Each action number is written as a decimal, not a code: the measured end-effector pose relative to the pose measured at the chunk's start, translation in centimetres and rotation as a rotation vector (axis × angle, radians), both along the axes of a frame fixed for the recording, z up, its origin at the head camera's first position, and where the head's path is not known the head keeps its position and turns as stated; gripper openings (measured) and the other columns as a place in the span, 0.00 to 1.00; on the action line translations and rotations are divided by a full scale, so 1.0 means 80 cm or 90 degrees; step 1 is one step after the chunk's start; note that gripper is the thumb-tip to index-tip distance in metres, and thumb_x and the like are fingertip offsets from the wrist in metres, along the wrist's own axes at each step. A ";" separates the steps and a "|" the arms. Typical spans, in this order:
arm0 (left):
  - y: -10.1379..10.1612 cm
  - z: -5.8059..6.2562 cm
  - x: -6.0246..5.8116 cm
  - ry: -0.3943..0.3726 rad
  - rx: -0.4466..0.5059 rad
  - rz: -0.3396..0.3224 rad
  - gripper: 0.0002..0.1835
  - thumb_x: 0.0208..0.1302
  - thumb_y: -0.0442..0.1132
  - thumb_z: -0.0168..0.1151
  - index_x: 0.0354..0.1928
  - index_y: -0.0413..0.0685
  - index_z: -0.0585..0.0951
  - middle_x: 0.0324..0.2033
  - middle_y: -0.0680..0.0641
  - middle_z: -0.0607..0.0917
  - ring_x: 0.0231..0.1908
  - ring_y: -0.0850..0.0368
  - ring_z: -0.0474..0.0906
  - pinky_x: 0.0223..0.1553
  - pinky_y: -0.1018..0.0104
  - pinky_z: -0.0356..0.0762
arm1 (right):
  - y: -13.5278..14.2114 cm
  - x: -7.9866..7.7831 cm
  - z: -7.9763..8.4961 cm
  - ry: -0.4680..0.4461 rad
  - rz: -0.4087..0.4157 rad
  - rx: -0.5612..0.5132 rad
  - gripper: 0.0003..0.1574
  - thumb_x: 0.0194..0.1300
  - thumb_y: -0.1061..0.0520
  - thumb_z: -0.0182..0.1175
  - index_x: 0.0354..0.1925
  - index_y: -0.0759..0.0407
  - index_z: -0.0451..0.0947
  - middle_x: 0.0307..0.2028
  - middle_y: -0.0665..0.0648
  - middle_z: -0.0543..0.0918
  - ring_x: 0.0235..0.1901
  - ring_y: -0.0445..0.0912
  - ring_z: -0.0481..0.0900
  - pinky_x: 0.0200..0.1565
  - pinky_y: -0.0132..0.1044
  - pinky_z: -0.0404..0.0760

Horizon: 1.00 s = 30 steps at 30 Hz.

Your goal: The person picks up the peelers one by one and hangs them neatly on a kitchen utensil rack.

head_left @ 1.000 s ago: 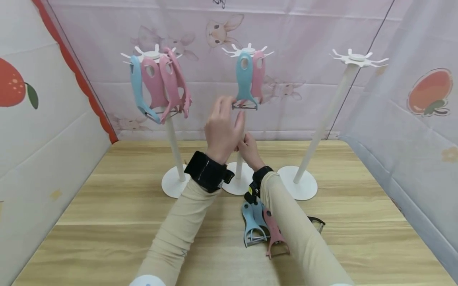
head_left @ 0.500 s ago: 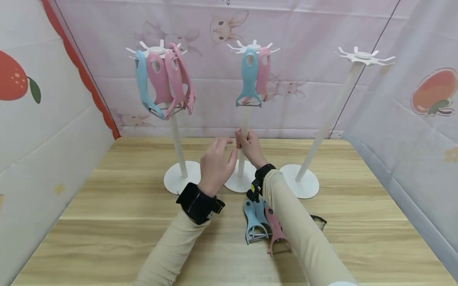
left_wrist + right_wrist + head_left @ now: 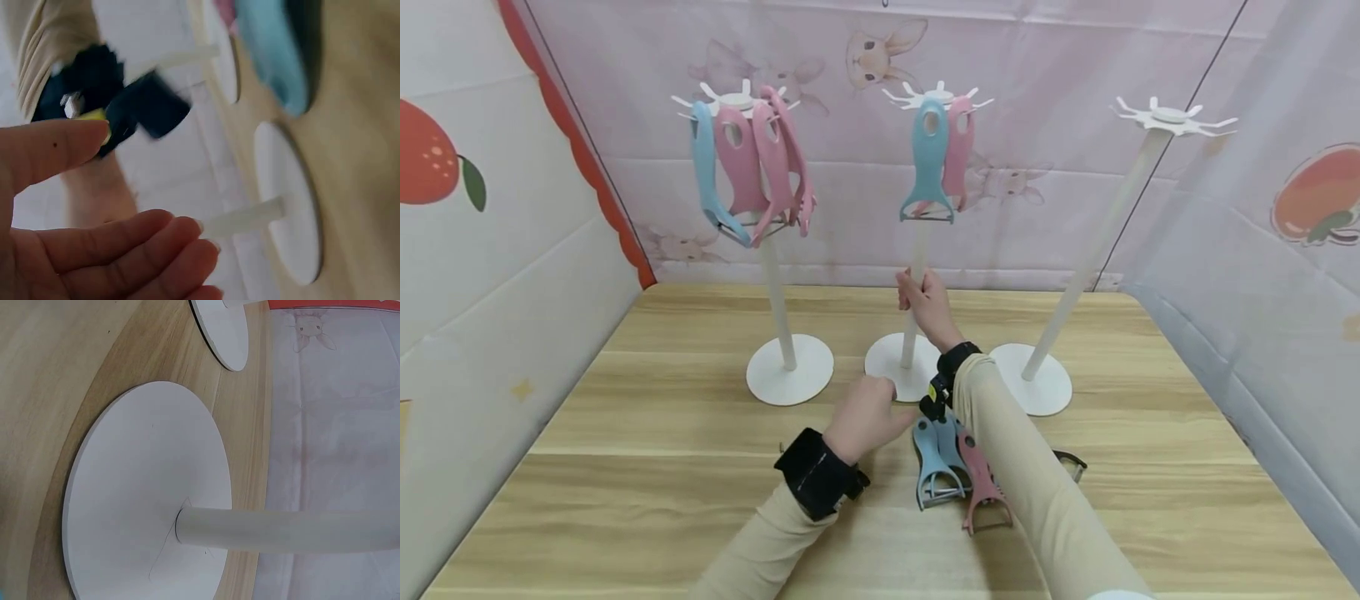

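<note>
One pole (image 3: 920, 247) within curled right fingers (image 3: 904, 296)

No text, label or number can be read.

Over there the wood-grained table (image 3: 647, 500) is bearing the left stand (image 3: 776, 283) at ten o'clock, the middle stand (image 3: 920, 242) at twelve, the right stand (image 3: 1096, 250) at two. Two blue peelers (image 3: 928, 448) and a pink peeler (image 3: 975, 463) are lying bunched toward four, a dark peeler (image 3: 1070, 457) near three.
</note>
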<state>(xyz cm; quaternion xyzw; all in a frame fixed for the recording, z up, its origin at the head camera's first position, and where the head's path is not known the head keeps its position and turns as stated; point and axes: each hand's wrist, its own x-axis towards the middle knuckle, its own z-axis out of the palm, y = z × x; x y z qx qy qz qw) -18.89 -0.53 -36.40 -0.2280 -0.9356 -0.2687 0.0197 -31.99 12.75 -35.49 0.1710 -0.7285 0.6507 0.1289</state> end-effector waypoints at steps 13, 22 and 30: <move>0.029 -0.042 0.023 -0.023 -0.125 -0.055 0.29 0.54 0.56 0.61 0.07 0.54 0.58 0.06 0.60 0.53 0.07 0.66 0.53 0.09 0.73 0.48 | 0.000 -0.003 -0.002 -0.011 -0.005 -0.006 0.14 0.69 0.55 0.48 0.28 0.60 0.66 0.19 0.55 0.68 0.20 0.45 0.68 0.31 0.48 0.71; 0.040 -0.057 0.027 -0.004 -0.204 -0.049 0.27 0.52 0.55 0.61 0.08 0.52 0.62 0.11 0.56 0.61 0.10 0.64 0.60 0.09 0.71 0.57 | -0.002 -0.001 0.001 -0.016 0.001 -0.007 0.13 0.69 0.56 0.48 0.28 0.60 0.66 0.18 0.53 0.68 0.20 0.45 0.68 0.29 0.40 0.70; 0.031 -0.052 0.022 -0.060 -0.238 -0.042 0.22 0.48 0.50 0.62 0.08 0.52 0.62 0.09 0.56 0.62 0.10 0.63 0.60 0.09 0.68 0.58 | -0.002 -0.001 0.000 -0.013 0.001 -0.008 0.12 0.69 0.57 0.48 0.28 0.60 0.66 0.18 0.53 0.67 0.20 0.44 0.67 0.28 0.38 0.70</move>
